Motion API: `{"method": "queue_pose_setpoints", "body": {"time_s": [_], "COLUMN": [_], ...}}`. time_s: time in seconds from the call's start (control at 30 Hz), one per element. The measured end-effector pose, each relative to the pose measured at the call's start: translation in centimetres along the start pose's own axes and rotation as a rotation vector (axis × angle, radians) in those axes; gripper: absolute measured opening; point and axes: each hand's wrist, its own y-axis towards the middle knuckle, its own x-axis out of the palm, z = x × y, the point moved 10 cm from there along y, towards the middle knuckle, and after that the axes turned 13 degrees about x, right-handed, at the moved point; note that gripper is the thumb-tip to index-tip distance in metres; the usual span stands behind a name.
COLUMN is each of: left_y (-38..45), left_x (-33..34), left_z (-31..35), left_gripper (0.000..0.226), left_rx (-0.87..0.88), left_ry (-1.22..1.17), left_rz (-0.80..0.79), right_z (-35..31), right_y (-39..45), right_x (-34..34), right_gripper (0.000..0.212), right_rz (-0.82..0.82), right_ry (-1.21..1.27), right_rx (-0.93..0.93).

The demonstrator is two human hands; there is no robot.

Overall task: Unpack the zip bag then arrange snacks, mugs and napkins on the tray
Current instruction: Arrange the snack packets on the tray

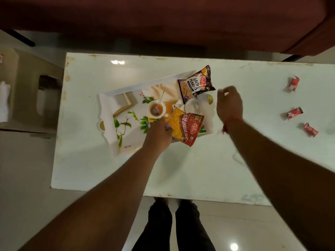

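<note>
Seen from the head camera looking down, a white tabletop (pixel 181 169) carries a printed tray (pixel 116 142) lying askew, its picture showing leaves, a frame and a cup of tea.

Two snack packets rest on the tray's right half. The dark peanuts packet (pixel 196 84) lies at the far right corner, overhanging the far rim. The red-and-yellow sev packet (pixel 184 126) lies nearer the person, its lower corner reaching past the near rim onto the tabletop.

The left hand (pixel 158 135) lies over the near rim of the tray; its fingers (pixel 167 127) are pinching the yellow left edge of the sev packet. The right hand (pixel 229 104) hovers over the tray's right end, just beside both packets and touching neither; its fingers (pixel 224 91) are curled loosely together, and whether they hold anything cannot be told. A red thread circles the right wrist.

Three small red sachets (pixel 294 113) lie well apart from the tray, in a loose column along the right side of the tabletop.

Beyond the far edge stands a dark red sofa (pixel 163 19). The person's dark trouser legs (pixel 174 225) show below the near edge.
</note>
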Motion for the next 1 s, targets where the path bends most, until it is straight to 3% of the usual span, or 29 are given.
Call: {"method": "queue_pose_setpoints", "body": {"time_s": [0.03, 0.13, 0.23, 0.4, 0.57, 0.73, 0.87, 1.0], "left_y": [0.0, 0.0, -0.2, -0.8, -2.1, -2.5, -1.2, -0.2], "left_x": [0.1, 1.0, 1.9, 2.6, 4.4, 6.0, 5.3, 4.3], "left_z": [-0.2, -0.8, -0.3, 0.6, -0.2, 0.2, 1.6, 5.0], "left_gripper": [0.026, 0.029, 0.028, 0.023, 0.012, 0.018, 0.016, 0.044], "left_rx": [-0.031, -0.098, -0.116, -0.133, -0.399, -0.515, -0.298, 0.112], "left_ry": [0.015, -0.039, -0.092, -0.218, -0.653, -0.697, -0.4, 0.02], "left_rz": [0.002, -0.024, -0.061, -0.051, 0.017, 0.014, 0.04, 0.026], "right_z": [1.4, 4.7, 5.4, 6.0, 4.4, 4.4, 3.4, 2.8], "right_y": [-1.7, -7.3, -10.5, -9.5, -7.0, -4.4, -3.5, -2.9], "right_x": [0.1, 3.4, 4.9, 5.7, 4.6, 2.4, 2.5, 1.7], "right_gripper": [0.029, 0.024, 0.031, 0.033, 0.03, 0.028, 0.031, 0.025], "right_rz": [0.013, -0.198, -0.284, -0.379, -0.413, -0.247, -0.231, -0.15], "right_ry": [0.002, 0.043, 0.168, 0.478, 0.275, 0.149, 0.034, 0.044], "right_rx": [-0.016, -0.025, -0.042, 0.222, 0.113, 0.043, -0.056, -0.083]}}
